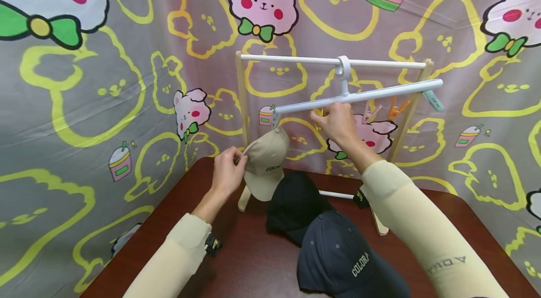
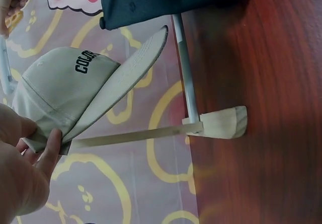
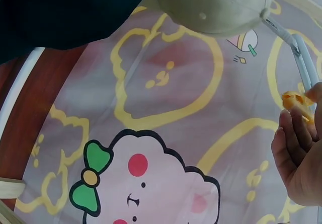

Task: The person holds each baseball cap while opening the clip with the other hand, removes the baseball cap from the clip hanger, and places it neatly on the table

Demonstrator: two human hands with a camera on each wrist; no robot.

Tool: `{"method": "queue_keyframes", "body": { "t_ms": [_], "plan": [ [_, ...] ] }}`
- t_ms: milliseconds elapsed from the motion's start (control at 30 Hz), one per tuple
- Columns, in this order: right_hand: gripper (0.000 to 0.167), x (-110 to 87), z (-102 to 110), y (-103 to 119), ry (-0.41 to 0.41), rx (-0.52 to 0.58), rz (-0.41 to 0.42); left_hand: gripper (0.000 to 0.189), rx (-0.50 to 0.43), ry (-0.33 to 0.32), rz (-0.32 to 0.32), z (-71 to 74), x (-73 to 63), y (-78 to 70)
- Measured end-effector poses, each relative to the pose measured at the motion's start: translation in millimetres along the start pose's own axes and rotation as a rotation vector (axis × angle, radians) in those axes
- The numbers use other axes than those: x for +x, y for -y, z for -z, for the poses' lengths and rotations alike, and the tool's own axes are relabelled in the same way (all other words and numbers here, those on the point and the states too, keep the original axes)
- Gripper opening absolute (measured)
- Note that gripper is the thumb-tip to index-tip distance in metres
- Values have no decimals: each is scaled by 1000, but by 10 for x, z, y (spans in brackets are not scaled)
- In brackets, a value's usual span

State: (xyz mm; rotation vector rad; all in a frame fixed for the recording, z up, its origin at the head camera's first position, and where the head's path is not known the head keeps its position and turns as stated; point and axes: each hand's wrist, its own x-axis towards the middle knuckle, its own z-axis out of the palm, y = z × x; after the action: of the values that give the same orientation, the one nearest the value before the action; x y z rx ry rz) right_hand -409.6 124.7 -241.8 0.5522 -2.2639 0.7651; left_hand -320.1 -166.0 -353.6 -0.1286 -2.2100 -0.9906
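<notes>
A beige cap (image 1: 265, 159) hangs crown up from a grey clothespin (image 1: 276, 119) at the left end of a white clip hanger (image 1: 380, 93). My left hand (image 1: 228, 171) pinches the cap's side edge between thumb and fingers; the left wrist view shows the brim (image 2: 128, 80) pointing away from that hand. Under the hanger's middle, my right hand (image 1: 338, 122) grips a yellow clothespin (image 3: 297, 102), partly hidden by the fingers. The hanger tilts, its left end lower, with its hook (image 1: 344, 67) over the rack's white rod (image 1: 291, 59).
A black cap (image 1: 296, 202) and a navy cap (image 1: 338, 253) lie overlapping on the dark red table (image 1: 249, 260). Pink (image 1: 371, 114), orange (image 1: 396, 110) and teal (image 1: 433, 101) clothespins hang along the hanger's right half. The rack's wooden posts (image 1: 243, 101) stand before a patterned curtain.
</notes>
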Motion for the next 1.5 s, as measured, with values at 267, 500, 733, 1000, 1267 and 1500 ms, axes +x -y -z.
{"method": "queue_keyframes", "body": {
  "t_ms": [267, 500, 733, 1000, 1267, 1500],
  "plan": [
    [53, -81, 58, -67, 34, 27, -45, 19, -16, 2, 40, 36, -105, 110],
    [51, -88, 83, -102, 37, 43, -8, 18, -8, 5, 77, 71, -174, 204],
    [43, -160, 109, -121, 83, 67, 13, 18, -11, 21, 107, 115, -281, 242],
    [22, -276, 148, -160, 125, 80, 47, 17, 25, 3, 135, 178, -433, 317],
    [21, -404, 242, -263, 138, 78, 67, 15, 61, -22, 153, 258, -529, 371],
    [21, -506, 345, -383, 112, 60, 91, 15, 61, 42, 153, 342, -571, 387]
  ]
}}
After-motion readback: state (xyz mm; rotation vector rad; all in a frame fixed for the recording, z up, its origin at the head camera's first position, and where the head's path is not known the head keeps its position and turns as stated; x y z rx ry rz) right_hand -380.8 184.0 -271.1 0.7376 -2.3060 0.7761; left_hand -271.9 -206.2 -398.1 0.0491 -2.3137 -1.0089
